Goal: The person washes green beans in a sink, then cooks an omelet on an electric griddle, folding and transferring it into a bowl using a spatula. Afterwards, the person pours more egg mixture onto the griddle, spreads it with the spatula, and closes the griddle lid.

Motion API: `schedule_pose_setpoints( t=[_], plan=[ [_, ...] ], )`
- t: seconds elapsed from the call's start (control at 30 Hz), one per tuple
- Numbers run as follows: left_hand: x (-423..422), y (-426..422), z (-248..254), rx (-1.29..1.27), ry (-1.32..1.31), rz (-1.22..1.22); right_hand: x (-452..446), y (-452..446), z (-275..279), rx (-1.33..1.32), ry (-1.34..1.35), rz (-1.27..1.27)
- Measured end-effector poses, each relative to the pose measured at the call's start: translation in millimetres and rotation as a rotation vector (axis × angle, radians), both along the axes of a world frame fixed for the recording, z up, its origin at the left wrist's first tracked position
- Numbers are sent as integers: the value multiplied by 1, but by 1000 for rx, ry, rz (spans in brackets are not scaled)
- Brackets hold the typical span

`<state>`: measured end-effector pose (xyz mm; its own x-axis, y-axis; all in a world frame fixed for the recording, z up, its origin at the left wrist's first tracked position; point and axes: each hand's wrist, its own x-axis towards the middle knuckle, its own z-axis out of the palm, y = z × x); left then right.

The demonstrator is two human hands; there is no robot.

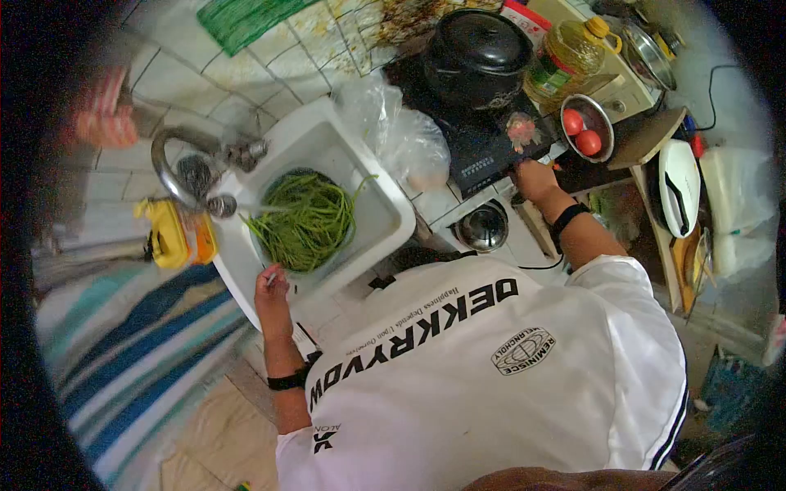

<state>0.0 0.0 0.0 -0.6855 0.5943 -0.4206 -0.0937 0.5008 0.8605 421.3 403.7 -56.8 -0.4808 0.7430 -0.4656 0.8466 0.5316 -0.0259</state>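
Observation:
My left hand [273, 288] is at the near rim of the white sink [385, 221], its fingers drawn together around something small and pale that I cannot make out. Just beyond it, long green vegetable stems [303, 219] lie in a round basin inside the sink. My right hand [536, 180] is at the front edge of the black cooktop [483, 164], fingers curled and mostly hidden. Whether it grips anything does not show clearly. Close beside that hand is a metal bowl [604, 123] holding two red tomatoes [588, 142].
A black lidded pot [477, 57] stands on the cooktop, with an oil bottle [565, 61] beside it. A clear plastic bag [401, 135] lies between sink and cooktop. The curved faucet [164, 168] is at the sink's left, near a yellow container [170, 235].

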Motion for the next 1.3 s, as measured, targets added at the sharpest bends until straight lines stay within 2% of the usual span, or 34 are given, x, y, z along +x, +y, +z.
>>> schedule_pose_setpoints(
  t=[0.07,0.1,0.17,0.33,0.4,0.47,0.6,0.67,0.8,0.93,1.13,1.23,1.3],
  plan=[
    [17,-7,23,60,29,79,-1,5,0,4,-86,57],
    [30,-8,-9,156,-16,113,4,19,14,102,-131,85],
    [35,-47,13,69,138,98,-3,2,-6,146,-151,-10],
    [73,-124,15,57,132,198,-6,3,-14,147,-112,164],
    [93,-157,2,58,107,236,-4,3,-16,175,-130,222],
    [115,-184,-15,83,95,251,-2,5,-16,90,-105,214],
    [152,-229,-50,40,36,339,-14,-11,-11,204,-191,275],
    [171,-243,-67,59,-41,406,0,5,-30,174,-146,92],
    [196,-276,-88,57,-47,455,2,7,-32,246,-112,274],
    [214,-272,-109,21,-47,445,4,15,-39,310,-222,405],
    [232,-264,-112,68,-91,492,11,20,-40,276,-45,358],
    [235,-261,-108,57,-88,498,9,14,-38,306,-27,434],
    [238,-258,-107,42,-74,485,8,10,-32,290,-97,575]
  ],
)
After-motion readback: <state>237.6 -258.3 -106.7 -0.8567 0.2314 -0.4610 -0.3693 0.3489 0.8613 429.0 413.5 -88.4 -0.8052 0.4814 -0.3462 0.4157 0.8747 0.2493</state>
